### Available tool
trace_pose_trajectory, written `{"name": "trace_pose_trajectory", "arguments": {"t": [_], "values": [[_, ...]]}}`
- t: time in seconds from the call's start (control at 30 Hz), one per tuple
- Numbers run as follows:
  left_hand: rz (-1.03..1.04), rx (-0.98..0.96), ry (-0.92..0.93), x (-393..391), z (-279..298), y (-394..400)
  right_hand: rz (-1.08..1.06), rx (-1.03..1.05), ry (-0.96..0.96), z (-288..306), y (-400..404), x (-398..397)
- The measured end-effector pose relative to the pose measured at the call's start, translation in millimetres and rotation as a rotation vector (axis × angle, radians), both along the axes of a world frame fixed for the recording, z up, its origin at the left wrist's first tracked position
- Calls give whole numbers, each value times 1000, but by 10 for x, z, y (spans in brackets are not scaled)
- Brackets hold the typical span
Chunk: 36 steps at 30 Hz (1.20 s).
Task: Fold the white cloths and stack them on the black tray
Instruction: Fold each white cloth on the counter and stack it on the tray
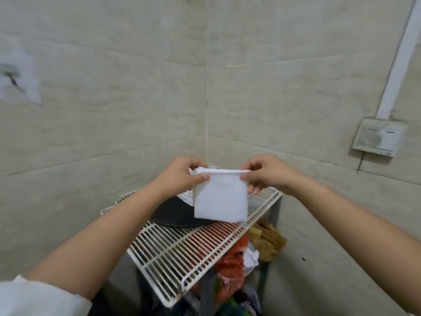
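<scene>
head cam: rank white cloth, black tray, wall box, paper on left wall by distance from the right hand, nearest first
1. white cloth: pinched at its top edge by the right hand, with the left hand on the other corner.
2. black tray: below and left, on the wire shelf.
3. wall box: right wall.
4. paper: far left wall.

Both forearms bare; white sleeve [34,297] (rolled, apparently) at left elbow; right sleeve out of frame.

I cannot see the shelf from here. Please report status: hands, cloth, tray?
Left hand and right hand pinch white cloth by top corners, hanging folded. Black tray below on wire rack, partly hidden. Nothing in the way.
</scene>
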<state>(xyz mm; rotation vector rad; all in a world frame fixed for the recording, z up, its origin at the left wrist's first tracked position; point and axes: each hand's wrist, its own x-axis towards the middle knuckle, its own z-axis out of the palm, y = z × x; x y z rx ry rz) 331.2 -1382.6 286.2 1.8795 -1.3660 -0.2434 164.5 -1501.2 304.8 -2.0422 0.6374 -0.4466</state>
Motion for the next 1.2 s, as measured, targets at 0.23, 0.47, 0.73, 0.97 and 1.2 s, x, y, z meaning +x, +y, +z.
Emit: {"name": "trace_pose_trajectory", "arguments": {"t": [0.23,0.47,0.73,0.97,1.2], "values": [[265,-153,201,698,327,-882,42,-66,-193,296,-1151,1199],[634,-233,-20,1114,112,-1562,142,-275,-171,-64,-2052,2251],[545,98,59,1060,-590,-1696,382,-189,20,-896,-2455,2377],[579,52,75,1049,-691,-1635,443,242,63,-977,-2622,2360],[899,-251,971,1041,-700,-1844,397,706,203,-1202,-2381,2554]]}}
